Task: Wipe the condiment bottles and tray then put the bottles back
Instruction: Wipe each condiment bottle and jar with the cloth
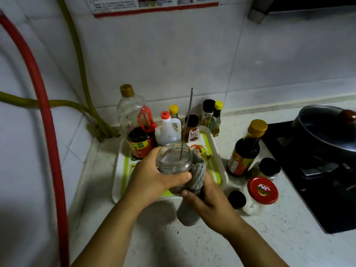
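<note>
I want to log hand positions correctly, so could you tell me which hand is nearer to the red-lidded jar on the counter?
Right. The right hand, holding the grey cloth against the glass jar, is just left of the red-lidded jar. The left hand grips the glass jar's far side, further away.

On the red jar lid (262,190) beside my tray I can read white letters, "NC" as far as I can tell. The bottle labels and the wall notice (154,5) are too blurred to read.
</note>
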Demonstrator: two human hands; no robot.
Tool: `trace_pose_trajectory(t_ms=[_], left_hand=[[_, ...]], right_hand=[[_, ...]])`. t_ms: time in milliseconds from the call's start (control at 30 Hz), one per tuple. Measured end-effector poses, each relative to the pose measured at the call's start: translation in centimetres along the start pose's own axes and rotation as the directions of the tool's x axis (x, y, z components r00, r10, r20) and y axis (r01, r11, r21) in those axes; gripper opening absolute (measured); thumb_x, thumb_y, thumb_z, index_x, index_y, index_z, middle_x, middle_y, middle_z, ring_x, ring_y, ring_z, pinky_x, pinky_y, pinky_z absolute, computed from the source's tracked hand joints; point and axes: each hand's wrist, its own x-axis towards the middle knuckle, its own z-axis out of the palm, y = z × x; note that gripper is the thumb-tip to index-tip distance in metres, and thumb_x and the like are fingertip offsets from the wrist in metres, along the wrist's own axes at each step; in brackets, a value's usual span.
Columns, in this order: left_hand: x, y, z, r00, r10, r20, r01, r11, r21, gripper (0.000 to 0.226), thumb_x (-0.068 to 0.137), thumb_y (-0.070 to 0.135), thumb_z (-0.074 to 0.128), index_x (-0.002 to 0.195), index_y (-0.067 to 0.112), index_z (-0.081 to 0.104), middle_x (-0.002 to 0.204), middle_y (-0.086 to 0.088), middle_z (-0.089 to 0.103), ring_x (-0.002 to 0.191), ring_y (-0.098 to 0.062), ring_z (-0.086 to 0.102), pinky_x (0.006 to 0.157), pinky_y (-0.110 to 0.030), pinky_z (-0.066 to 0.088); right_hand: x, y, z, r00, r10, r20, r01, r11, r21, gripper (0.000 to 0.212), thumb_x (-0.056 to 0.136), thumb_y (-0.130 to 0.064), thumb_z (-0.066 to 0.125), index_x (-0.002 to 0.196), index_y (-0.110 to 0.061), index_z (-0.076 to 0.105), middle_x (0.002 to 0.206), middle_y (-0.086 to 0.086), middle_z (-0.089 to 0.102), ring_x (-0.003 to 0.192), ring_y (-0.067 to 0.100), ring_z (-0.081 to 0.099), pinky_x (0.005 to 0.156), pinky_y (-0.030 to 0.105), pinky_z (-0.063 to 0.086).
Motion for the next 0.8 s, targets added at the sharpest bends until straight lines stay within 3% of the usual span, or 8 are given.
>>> trace_pose_trajectory(t_ms=[133,233,400,500,600,667,733,800], left_hand=[[-0.6,0.8,-1.0,0.998,0.037,0.059,-0.037,0.999,0.002,0.070,0.039,0.055,0.078,0.105,0.040,0.058,0.099,0.025,0.068,0.093,0.007,0.063,0.077,-0.016,0.051],[-0.9,1.0,-1.1,0.998,0.052,0.047,-0.051,0.998,-0.036,0.071,0.041,0.053,0.077,0.108,0.037,0.058,0.100,0.027,0.066,0.093,0.008,0.062,0.069,-0.009,0.049],[-0.7,0.7,-0.2,0.994,0.018,-0.111,-0.030,0.994,-0.108,0.077,0.040,0.054,0.077,0.112,0.035,0.059,0.101,0.016,0.069,0.094,0.000,0.065,0.073,-0.019,0.052],[-0.9,0.9,0.6,0.978,0.018,-0.206,-0.031,0.998,-0.058,0.081,0.041,0.056,0.078,0.116,0.034,0.057,0.102,0.018,0.067,0.095,0.000,0.063,0.076,-0.020,0.050],[-1.1,0.9,0.7,0.974,0.046,-0.221,-0.037,0.998,0.045,0.087,0.040,0.061,0.075,0.121,0.035,0.054,0.106,0.021,0.064,0.100,0.000,0.060,0.081,-0.023,0.051],[-1.1,0.9,0.4,0.983,0.054,-0.176,-0.042,0.997,0.071,0.090,0.040,0.064,0.072,0.123,0.035,0.053,0.111,0.019,0.064,0.104,-0.003,0.060,0.087,-0.029,0.052],[-1.1,0.8,0.0,0.989,0.055,-0.134,-0.044,0.996,0.080,0.085,0.040,0.062,0.072,0.119,0.038,0.053,0.110,0.021,0.064,0.105,-0.002,0.059,0.087,-0.028,0.052],[-1.1,0.9,-0.4,0.995,0.063,-0.080,-0.055,0.993,0.108,0.074,0.043,0.055,0.079,0.112,0.044,0.053,0.105,0.028,0.062,0.101,0.008,0.058,0.082,-0.017,0.049]], right_hand=[[0.4,0.3,-0.4,0.997,0.011,0.070,-0.014,0.999,0.038,0.067,0.081,-0.045,0.063,0.138,-0.020,0.037,0.136,-0.008,0.047,0.128,0.008,0.043,0.108,0.029,0.037],[0.6,0.8,-0.3,0.997,0.039,0.063,-0.043,0.997,0.064,0.067,0.077,-0.051,0.064,0.133,-0.019,0.043,0.131,-0.008,0.052,0.122,0.005,0.048,0.103,0.024,0.041],[0.0,1.0,1.6,0.980,0.096,-0.175,-0.108,0.992,-0.060,0.060,0.080,-0.049,0.060,0.129,-0.016,0.047,0.112,-0.023,0.056,0.106,-0.012,0.051,0.084,-0.003,0.035],[-0.1,0.8,2.6,0.962,0.105,-0.252,-0.105,0.994,0.012,0.036,0.089,-0.030,0.056,0.123,-0.021,0.048,0.102,-0.029,0.060,0.096,-0.017,0.054,0.074,-0.001,0.038],[0.2,-0.2,2.5,0.980,0.183,-0.075,-0.146,0.926,0.349,0.031,0.095,-0.020,0.051,0.124,-0.028,0.045,0.106,-0.017,0.065,0.104,0.001,0.059,0.086,0.015,0.049],[0.1,-0.3,2.4,0.968,0.250,0.031,-0.231,0.833,0.503,0.032,0.093,-0.040,0.047,0.124,-0.034,0.049,0.112,-0.017,0.065,0.111,0.003,0.057,0.101,0.026,0.046],[0.0,0.2,2.5,0.950,0.309,0.037,-0.279,0.790,0.546,0.042,0.086,-0.057,0.037,0.115,-0.037,0.061,0.117,-0.016,0.066,0.115,0.000,0.056,0.107,0.030,0.038],[0.0,0.5,2.6,0.939,0.343,0.008,-0.289,0.779,0.556,0.044,0.086,-0.058,0.032,0.112,-0.040,0.062,0.122,-0.015,0.063,0.119,-0.003,0.052,0.110,0.029,0.034]])
